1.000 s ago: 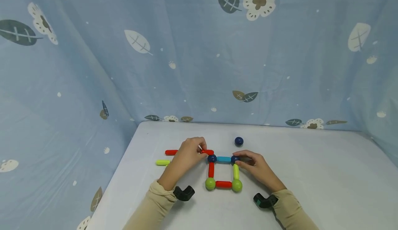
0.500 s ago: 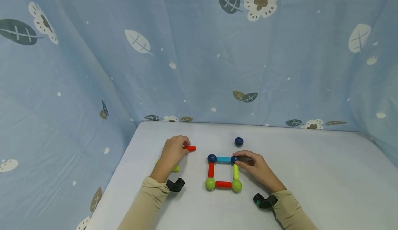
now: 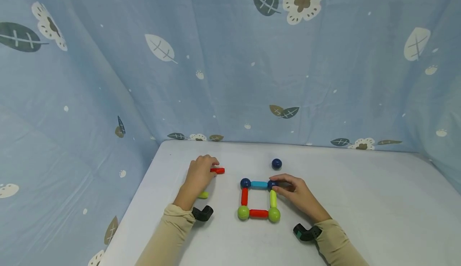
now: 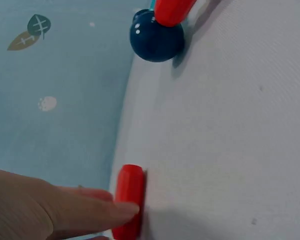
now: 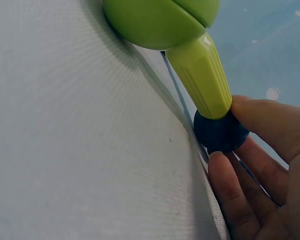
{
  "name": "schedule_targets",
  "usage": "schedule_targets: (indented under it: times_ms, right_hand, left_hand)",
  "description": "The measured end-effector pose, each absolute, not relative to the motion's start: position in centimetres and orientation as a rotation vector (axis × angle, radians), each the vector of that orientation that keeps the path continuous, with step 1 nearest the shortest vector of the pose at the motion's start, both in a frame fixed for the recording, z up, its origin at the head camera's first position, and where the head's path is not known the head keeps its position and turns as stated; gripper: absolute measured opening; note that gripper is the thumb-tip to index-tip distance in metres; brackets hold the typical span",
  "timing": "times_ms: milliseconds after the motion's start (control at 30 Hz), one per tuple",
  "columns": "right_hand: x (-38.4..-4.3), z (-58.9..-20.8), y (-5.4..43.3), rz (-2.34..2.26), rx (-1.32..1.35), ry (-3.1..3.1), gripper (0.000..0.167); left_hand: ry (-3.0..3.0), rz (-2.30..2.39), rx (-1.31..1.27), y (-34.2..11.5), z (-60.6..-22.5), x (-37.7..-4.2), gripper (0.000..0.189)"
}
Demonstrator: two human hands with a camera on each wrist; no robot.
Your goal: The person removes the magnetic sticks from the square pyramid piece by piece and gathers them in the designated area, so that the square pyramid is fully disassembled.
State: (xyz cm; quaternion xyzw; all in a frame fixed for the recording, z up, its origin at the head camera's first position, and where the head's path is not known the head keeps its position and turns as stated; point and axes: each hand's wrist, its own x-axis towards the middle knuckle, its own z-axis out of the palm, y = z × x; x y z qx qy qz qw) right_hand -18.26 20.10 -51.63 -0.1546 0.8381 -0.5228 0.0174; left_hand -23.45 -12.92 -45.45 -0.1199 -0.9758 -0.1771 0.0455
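Since the earliest frame, the left hand (image 3: 200, 173) and the red rod (image 3: 218, 171) have moved left, away from the square (image 3: 259, 214), while the right hand (image 3: 293, 190) has stayed put. We see the left thumb and fingers pinching the rod, one end free; whether it touches the table (image 3: 223, 242) we cannot tell. The right hand pinches the navy ball (image 5: 217, 134) at the square's far right corner. That grip worries us most: a tug or twist could part the ball from the blue rod (image 3: 259, 185) or the lime side (image 3: 273, 199), and the square would probably skew. If knuckles brushed the loose ball (image 3: 276, 164) beyond, it could roll. The spare rod (image 3: 203, 195), partly hidden by the left arm (image 3: 184, 199), could get swept aside should that arm drop.
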Motion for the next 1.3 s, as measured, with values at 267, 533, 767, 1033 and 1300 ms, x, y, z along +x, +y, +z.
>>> schedule_targets:
  times_ms: [267, 533, 767, 1033, 1300]
  right_hand:
    - [-18.2, -51.7, 20.1, -1.626, -0.523, 2.635, 0.025]
    - [-18.2, -51.9, 20.3, -1.609, -0.527, 2.621, 0.011]
    - [-18.2, -51.7, 20.4, -1.575, -0.528, 2.614, 0.005]
    - [-18.3, -51.7, 20.5, -1.58, -0.616, 2.602, 0.025]
    - [-18.3, -51.4, 20.8, -1.498, -0.72, 2.523, 0.029]
  left_hand:
    - [-2.989, -0.792, -0.5, -10.9, -44.4, -22.2, 0.017]
    - [-3.259, -0.948, -0.61, -7.6, -44.3, -19.9, 0.029]
    - [-3.259, -0.924, -0.775, -6.3, -45.4, -19.6, 0.021]
    - [-3.141, -0.923, -1.18, -4.8, -46.2, -19.1, 0.018]
    - [-3.124, -0.891, -1.145, -4.3, -46.5, -18.7, 0.023]
